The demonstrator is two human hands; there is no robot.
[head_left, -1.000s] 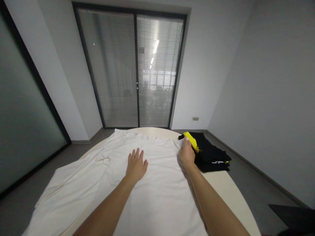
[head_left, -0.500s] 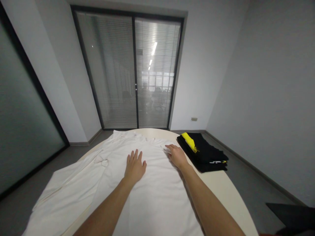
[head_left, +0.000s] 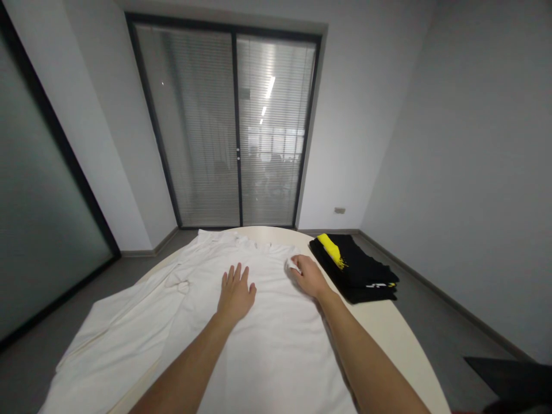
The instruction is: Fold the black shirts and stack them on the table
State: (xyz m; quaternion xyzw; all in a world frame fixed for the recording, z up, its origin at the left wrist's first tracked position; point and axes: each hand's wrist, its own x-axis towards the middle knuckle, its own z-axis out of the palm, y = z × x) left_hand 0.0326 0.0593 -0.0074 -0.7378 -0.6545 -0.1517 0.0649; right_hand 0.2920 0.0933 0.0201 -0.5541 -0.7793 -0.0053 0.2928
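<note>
A white shirt (head_left: 276, 356) lies spread over the table, its collar end toward the far side. My left hand (head_left: 235, 293) rests flat on the shirt near its middle, fingers stretched and apart. At the shirt's upper right edge, my right hand (head_left: 307, 275) has its fingers curled, with a bunched bit of white cloth pinched between thumb and fingers. More white cloth (head_left: 121, 333) with creases and a small twisted fold extends to the left; whether it is a separate garment I cannot tell.
A folded stack of black clothes (head_left: 362, 264) with a yellow piece (head_left: 331, 251) on top sits right of my right hand. The pale round table's (head_left: 397, 339) edge curves along the right. Beyond it stand glass doors with blinds (head_left: 207, 126). A dark object (head_left: 513, 376) is at lower right.
My right hand's fingers have closed from a looser, extended pose, gathering the cloth at the shirt's upper right edge. My left hand has stayed in place.
</note>
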